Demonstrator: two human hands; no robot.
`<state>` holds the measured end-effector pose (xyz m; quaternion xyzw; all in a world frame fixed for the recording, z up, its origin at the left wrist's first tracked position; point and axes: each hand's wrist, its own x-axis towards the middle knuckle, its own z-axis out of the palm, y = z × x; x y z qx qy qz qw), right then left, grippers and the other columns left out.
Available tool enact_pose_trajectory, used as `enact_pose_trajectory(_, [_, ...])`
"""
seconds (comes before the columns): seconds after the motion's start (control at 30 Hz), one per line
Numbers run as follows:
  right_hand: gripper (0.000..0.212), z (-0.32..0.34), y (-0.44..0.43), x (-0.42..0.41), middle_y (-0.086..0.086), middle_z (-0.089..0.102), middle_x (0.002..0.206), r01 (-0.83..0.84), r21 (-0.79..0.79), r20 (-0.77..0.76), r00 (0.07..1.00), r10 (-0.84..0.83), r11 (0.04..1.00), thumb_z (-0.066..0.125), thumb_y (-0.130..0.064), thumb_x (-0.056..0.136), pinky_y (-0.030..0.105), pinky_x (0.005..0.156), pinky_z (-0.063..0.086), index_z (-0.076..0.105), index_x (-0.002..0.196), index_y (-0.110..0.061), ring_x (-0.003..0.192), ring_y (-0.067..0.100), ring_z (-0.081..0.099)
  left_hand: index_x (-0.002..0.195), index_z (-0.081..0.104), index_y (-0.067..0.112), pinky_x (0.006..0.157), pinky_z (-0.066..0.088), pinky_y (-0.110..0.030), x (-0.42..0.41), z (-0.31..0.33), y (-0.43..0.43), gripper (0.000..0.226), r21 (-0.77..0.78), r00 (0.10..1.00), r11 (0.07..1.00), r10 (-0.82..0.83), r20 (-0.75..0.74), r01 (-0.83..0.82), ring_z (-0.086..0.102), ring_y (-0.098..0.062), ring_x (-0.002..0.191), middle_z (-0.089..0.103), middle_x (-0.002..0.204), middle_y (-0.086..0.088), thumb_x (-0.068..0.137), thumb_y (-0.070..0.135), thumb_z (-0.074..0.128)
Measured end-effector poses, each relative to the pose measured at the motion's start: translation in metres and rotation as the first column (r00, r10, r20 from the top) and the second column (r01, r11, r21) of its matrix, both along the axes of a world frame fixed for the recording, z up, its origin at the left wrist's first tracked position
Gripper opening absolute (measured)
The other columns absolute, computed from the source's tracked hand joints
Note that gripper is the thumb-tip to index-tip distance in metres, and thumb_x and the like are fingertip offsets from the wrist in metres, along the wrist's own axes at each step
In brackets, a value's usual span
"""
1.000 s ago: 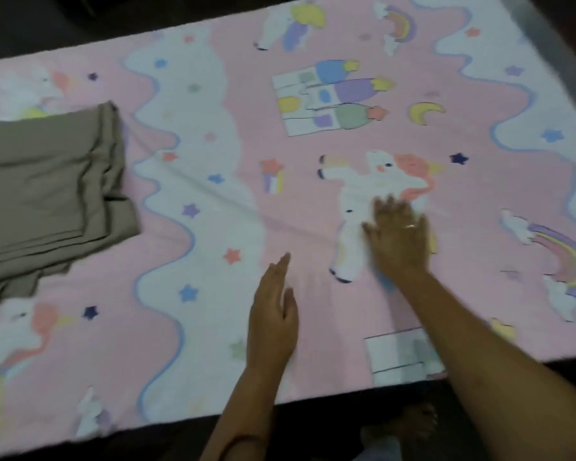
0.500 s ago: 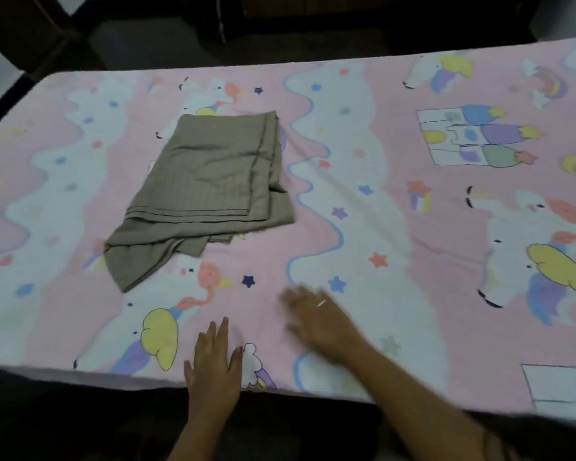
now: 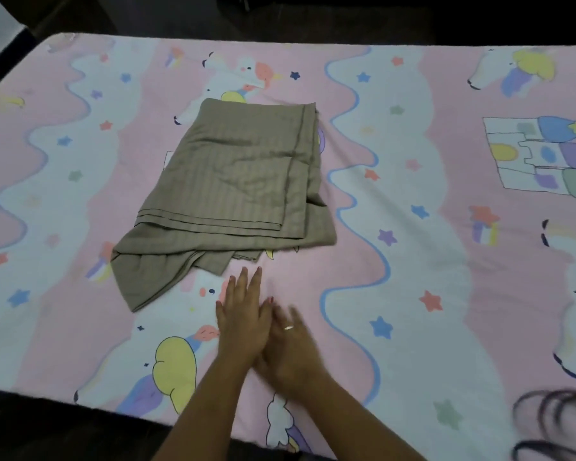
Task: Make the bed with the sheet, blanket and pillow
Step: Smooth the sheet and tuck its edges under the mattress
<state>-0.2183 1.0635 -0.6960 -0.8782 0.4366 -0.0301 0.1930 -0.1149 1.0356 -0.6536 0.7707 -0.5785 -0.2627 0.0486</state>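
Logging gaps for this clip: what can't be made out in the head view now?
Right hand: motion-blurred, fingertips indistinct.
Sheet: cut off by left and right frame edges; tucking unseen.
Blanket: folded, so its inner layers and the print beneath are hidden.
Pillow: nowhere in frame.
Dark strands, lower right: blurred, cut by frame edge.

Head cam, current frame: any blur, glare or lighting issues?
Head view: right hand is smeared by motion blur, while left hand and folded brown cloth are sharp. The sheet is evenly lit with no glare, surroundings dark. Blurred hair strands intrude bottom right.
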Motion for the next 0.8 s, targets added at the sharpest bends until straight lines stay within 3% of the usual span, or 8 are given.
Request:
enact_pose_trajectory(0.1, [0.054, 0.008, -0.018, 0.017, 0.003, 0.052, 0.14, -0.276, 0.066, 0.092, 0.959, 0.269, 0.959, 0.032, -0.05, 0.096, 0.044, 0.115, 0.021, 0.053, 0.133, -0.018, 0.136, 0.023, 0.038, 0.15, 0.016, 0.031, 0.115, 0.009, -0.049, 0.03, -0.003, -0.015, 0.054, 0.016, 0.998, 0.998, 0.064, -0.009, -0.064, 0.004, -0.017, 0.147, 0.009, 0.159, 0.004, 0.1, 0.035, 0.035])
enact_pose_trajectory(0.13, [0.054, 0.006, -0.031, 0.014, 0.003, 0.054, 0.137, -0.246, 0.018, 0.071, 0.967, 0.244, 0.969, 0.035, -0.05, 0.092, 0.042, 0.111, 0.03, 0.055, 0.131, -0.017, 0.131, 0.022, 0.045, 0.15, 0.017, 0.03, 0.114, 0.01, -0.05, 0.044, -0.006, -0.014, 0.054, 0.039, 0.996, 0.995, 0.089, 0.004, -0.089, 0.005, -0.018, 0.146, 0.01, 0.159, 0.003, 0.1, 0.036, 0.035])
enact_pose_trajectory(0.2, [0.058, -0.001, -0.065, -0.008, 0.007, 0.06, 0.13, 0.006, -0.04, 0.029, 1.0, -0.005, 0.999, 0.039, -0.047, 0.085, 0.039, 0.1, 0.042, 0.057, 0.128, -0.012, 0.117, 0.025, 0.059, 0.15, 0.019, 0.029, 0.113, 0.015, -0.053, 0.074, -0.013, -0.005, 0.054, 0.076, 0.995, 0.994, 0.073, 0.073, -0.079, 0.009, -0.023, 0.146, 0.011, 0.159, -0.001, 0.099, 0.043, 0.031])
enact_pose_trajectory(0.3, [0.056, -0.008, -0.105, -0.048, 0.014, 0.065, 0.118, 0.336, -0.091, -0.095, 0.934, -0.344, 0.937, 0.034, -0.043, 0.089, 0.043, 0.097, 0.042, 0.061, 0.12, -0.005, 0.106, 0.031, 0.062, 0.148, 0.028, 0.027, 0.109, 0.025, -0.053, 0.115, -0.019, 0.02, 0.064, 0.079, 0.989, 0.996, 0.029, 0.148, -0.041, 0.031, -0.029, 0.138, 0.031, 0.152, -0.008, 0.091, 0.055, 0.017])
enact_pose_trajectory(0.4, [0.055, -0.013, -0.111, -0.053, 0.013, 0.063, 0.117, 0.44, -0.135, -0.148, 0.877, -0.457, 0.888, 0.03, -0.045, 0.093, 0.051, 0.102, 0.039, 0.06, 0.12, -0.007, 0.112, 0.032, 0.056, 0.144, 0.037, 0.025, 0.104, 0.033, -0.054, 0.141, -0.02, 0.04, 0.065, 0.068, 0.974, 0.997, 0.014, 0.226, -0.03, 0.046, -0.029, 0.127, 0.047, 0.14, -0.007, 0.092, 0.057, 0.016])
enact_pose_trajectory(0.5, [0.058, -0.016, -0.1, -0.019, 0.017, 0.057, 0.124, 0.575, -0.172, -0.144, 0.788, -0.598, 0.8, 0.028, -0.044, 0.093, 0.055, 0.103, 0.034, 0.056, 0.123, -0.003, 0.121, 0.035, 0.049, 0.133, 0.051, 0.016, 0.101, 0.035, -0.057, 0.166, -0.022, 0.054, 0.069, 0.024, 0.967, 0.992, 0.114, 0.229, -0.123, 0.047, -0.035, 0.126, 0.053, 0.134, -0.014, 0.094, 0.059, 0.013])
enact_pose_trajectory(0.6, [0.063, -0.016, -0.083, 0.027, 0.018, 0.052, 0.135, 0.606, -0.162, -0.106, 0.774, -0.624, 0.779, 0.028, -0.045, 0.092, 0.056, 0.103, 0.034, 0.051, 0.131, -0.002, 0.128, 0.036, 0.046, 0.126, 0.057, 0.011, 0.103, 0.034, -0.056, 0.19, -0.024, 0.062, 0.069, 0.0, 0.963, 0.993, 0.116, 0.243, -0.12, 0.042, -0.035, 0.131, 0.049, 0.14, -0.016, 0.094, 0.058, 0.017])
enact_pose_trajectory(0.8, [0.065, -0.004, -0.005, 0.154, 0.009, 0.045, 0.145, 0.456, -0.081, -0.094, 0.882, -0.462, 0.886, 0.023, -0.051, 0.095, 0.047, 0.11, 0.019, 0.046, 0.14, -0.01, 0.134, 0.028, 0.042, 0.142, 0.042, 0.025, 0.103, 0.033, -0.054, 0.252, -0.013, 0.09, 0.064, -0.011, 0.972, 0.998, 0.062, 0.227, -0.061, 0.036, -0.033, 0.135, 0.04, 0.148, -0.01, 0.092, 0.059, 0.023])
